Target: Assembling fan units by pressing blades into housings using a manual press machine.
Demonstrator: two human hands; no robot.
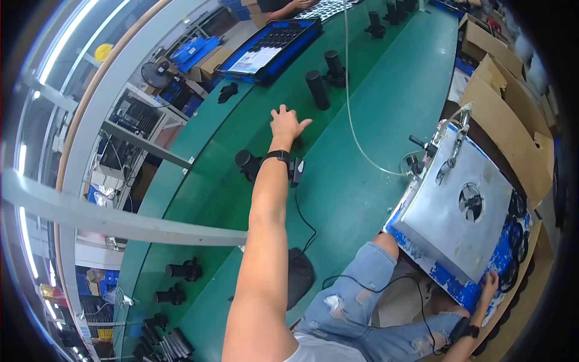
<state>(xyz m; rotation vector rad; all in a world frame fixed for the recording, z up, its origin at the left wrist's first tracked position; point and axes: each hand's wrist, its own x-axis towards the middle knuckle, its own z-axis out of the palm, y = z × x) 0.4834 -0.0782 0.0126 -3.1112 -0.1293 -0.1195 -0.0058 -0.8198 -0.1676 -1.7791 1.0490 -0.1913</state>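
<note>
My left hand point(286, 125) reaches over the green conveyor belt point(214, 181), fingers apart and thumb stuck out. I see nothing held in it. Past its fingertips a black cylinder point(317, 90) leans beside another black cylindrical part point(333, 67). A similar black part point(246, 164) stands by my left wrist. My right hand point(490, 287) rests at the blue board point(449, 288), by the near corner of a metal box point(443, 205), its fingers only partly visible. Black rings point(514, 256) lie next to it. A round opening in the box's top shows a black spoked part point(471, 202).
A white frame bar point(151, 226) crosses at left. A blue-rimmed tray point(265, 51) of black parts sits at the far side, near another person's hand point(300, 4). A pale hose point(356, 142) hangs over the table. Cardboard boxes point(506, 114) stand at right; a cable crosses my legs.
</note>
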